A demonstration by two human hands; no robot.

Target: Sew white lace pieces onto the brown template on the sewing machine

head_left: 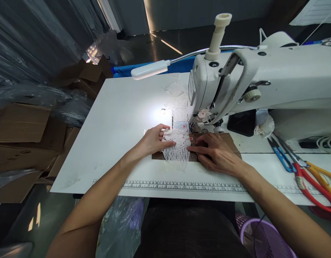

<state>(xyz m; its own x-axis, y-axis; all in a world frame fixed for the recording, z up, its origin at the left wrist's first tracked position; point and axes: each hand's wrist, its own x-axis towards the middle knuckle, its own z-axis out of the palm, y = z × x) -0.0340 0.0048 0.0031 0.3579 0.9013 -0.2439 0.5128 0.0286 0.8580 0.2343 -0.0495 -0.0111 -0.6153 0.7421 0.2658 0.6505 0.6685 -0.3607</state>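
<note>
Left fingers (162,133): narrow pinch, left hand (154,140) at nine o'clock of the lace, thumb on top, lace edge held.
Right fingers (199,149): bent, close together, right hand (219,152) at three o'clock, forefinger touching the lace's right edge; too shadowed to tell whether they grip anything.
Lace piece (178,148): between both hands, on the brown strip (232,143), fringe hanging toward six o'clock.
More lace (178,95): twelve o'clock, on the white table (108,125).
Sewing machine (283,75): from one to three o'clock, foot area just beside the lace's upper right corner.
Lamp (151,70): eleven o'clock.
Printed ruler (181,186): six o'clock, near table edge.
Red-handled scissors (312,184): between three and four o'clock, well apart.
Risk, lace: could skew or pucker if the hands pull unevenly.
Risk, fringe: loose threads could snag or fold under, being so open.
Risk, strip: could slide if right-hand pressure slips.
Risk, fingertips: foot area near; drifting toward one o'clock could bring contact.
</note>
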